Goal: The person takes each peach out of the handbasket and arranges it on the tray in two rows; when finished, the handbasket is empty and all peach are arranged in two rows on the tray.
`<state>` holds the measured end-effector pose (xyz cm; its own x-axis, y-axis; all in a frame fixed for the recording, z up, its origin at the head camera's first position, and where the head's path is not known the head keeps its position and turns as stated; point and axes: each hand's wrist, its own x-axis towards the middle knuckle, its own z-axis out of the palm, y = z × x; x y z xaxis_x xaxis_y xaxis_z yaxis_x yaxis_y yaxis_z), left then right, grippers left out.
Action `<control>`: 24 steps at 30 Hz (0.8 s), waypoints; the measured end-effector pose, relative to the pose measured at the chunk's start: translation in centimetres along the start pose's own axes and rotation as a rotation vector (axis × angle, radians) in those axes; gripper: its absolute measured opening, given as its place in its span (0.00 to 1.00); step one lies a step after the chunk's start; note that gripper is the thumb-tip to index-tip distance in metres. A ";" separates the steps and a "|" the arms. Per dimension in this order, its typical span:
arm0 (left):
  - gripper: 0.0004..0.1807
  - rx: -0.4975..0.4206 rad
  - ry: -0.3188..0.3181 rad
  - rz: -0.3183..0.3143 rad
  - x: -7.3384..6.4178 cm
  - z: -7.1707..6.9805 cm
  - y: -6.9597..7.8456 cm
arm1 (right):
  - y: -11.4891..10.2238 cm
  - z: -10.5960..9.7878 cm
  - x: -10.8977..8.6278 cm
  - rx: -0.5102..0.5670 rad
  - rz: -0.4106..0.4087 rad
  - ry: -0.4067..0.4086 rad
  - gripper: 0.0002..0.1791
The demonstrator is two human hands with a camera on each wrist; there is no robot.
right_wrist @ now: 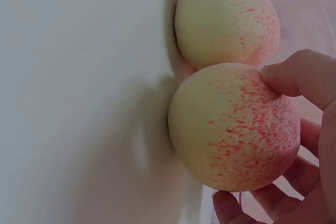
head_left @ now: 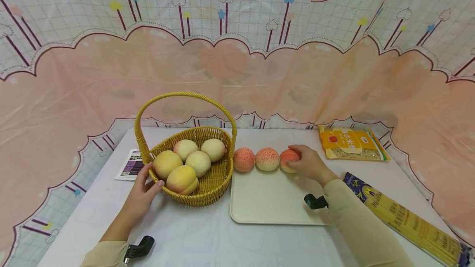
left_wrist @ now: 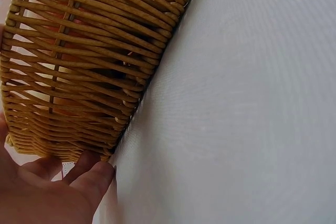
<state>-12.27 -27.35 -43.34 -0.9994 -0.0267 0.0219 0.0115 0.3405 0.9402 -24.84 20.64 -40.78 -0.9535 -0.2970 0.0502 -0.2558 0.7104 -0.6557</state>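
Note:
A yellow wicker basket (head_left: 209, 196) with a tall arched handle stands left of centre, with several pale yellow peaches (head_left: 181, 179) inside. My left hand (head_left: 145, 188) holds the basket's left side near the rim. In the left wrist view its fingers (left_wrist: 93, 179) lie against the woven wall. Three reddish peaches stand in a row along the far edge of a cream tray (head_left: 274, 201): a left one (head_left: 243, 160), a middle one (head_left: 267, 159) and a right one (right_wrist: 236, 129). My right hand (head_left: 308, 163) grips the right peach between thumb and fingers.
An orange food packet (head_left: 350, 144) lies at the back right. A long yellow and blue pasta packet (head_left: 404, 217) slants along the right side. Partly behind the basket is a white and purple packet (head_left: 130, 166). A patterned cloth (head_left: 259, 81) hangs behind the table.

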 end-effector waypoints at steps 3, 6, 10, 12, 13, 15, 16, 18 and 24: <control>0.41 -0.002 -0.003 0.000 0.0 0.0 0.0 | -0.1 0.1 0.1 0.006 0.016 -0.003 0.36; 0.41 -0.004 -0.001 0.001 0.0 0.0 -0.1 | 0.1 0.1 0.1 0.016 0.031 0.006 0.38; 0.41 0.002 -0.001 0.002 0.1 -0.1 -0.1 | 0.6 0.1 -0.2 0.037 0.045 0.010 0.41; 0.41 0.006 -0.003 0.005 0.1 -0.1 -0.1 | 0.8 0.1 -0.4 0.051 0.049 0.007 0.41; 0.42 0.005 -0.003 0.004 0.1 -0.1 -0.1 | 0.9 0.2 -0.5 0.055 0.052 0.004 0.42; 0.42 0.008 -0.003 0.001 0.1 -0.1 -0.2 | 1.0 0.2 -0.6 0.069 0.050 0.002 0.42; 0.42 0.010 -0.003 0.000 0.2 -0.1 -0.2 | 1.1 0.2 -0.6 0.080 0.048 0.003 0.43; 0.42 0.009 -0.002 -0.001 0.2 -0.1 -0.3 | 1.1 0.2 -0.7 0.098 0.052 0.003 0.43; 0.41 0.001 0.000 0.015 0.1 0.0 -0.2 | 1.4 0.1 -0.9 0.133 0.062 0.013 0.39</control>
<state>-12.39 -27.46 -43.54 -0.9991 -0.0217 0.0355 0.0260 0.3415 0.9395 -24.33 21.82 -41.82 -0.9690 -0.2464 0.0160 -0.1742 0.6361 -0.7517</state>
